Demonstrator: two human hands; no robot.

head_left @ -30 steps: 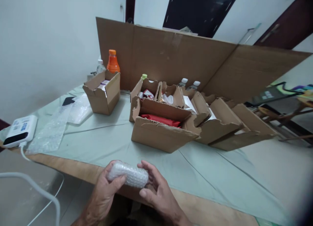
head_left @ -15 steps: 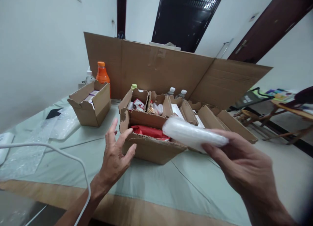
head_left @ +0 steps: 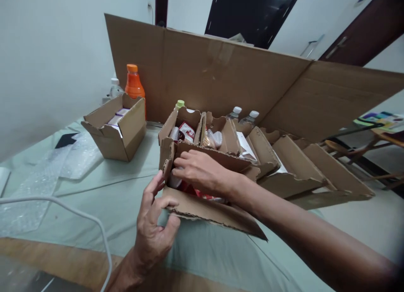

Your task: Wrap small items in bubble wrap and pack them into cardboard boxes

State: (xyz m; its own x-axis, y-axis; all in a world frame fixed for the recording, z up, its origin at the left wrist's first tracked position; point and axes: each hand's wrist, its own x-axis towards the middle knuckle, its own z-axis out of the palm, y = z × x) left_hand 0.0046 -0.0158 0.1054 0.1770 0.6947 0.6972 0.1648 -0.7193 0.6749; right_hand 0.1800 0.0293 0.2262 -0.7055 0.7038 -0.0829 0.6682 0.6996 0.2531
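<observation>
My right hand [head_left: 198, 171] reaches into the nearest open cardboard box [head_left: 202, 210], fingers curled over a bubble-wrapped bundle [head_left: 174, 180] that lies inside on something red [head_left: 202, 194]. Most of the bundle is hidden under the hand. My left hand [head_left: 153, 226] grips the box's front left flap, thumb outside and fingers on the rim. The box sits tilted toward me on the pale green tablecloth [head_left: 132, 174].
Several more open cardboard boxes [head_left: 284, 165] stand in a row behind, holding small packets and bottles. A separate box [head_left: 115, 128] stands at the left by an orange bottle [head_left: 134, 81]. A tall cardboard sheet [head_left: 221, 73] stands behind. Bubble wrap [head_left: 41, 182] and a white cable [head_left: 78, 216] lie at left.
My right hand has carried the bubble-wrapped bundle from in front of me down into the nearest box. My left hand has moved from open in the air to gripping the box's front flap.
</observation>
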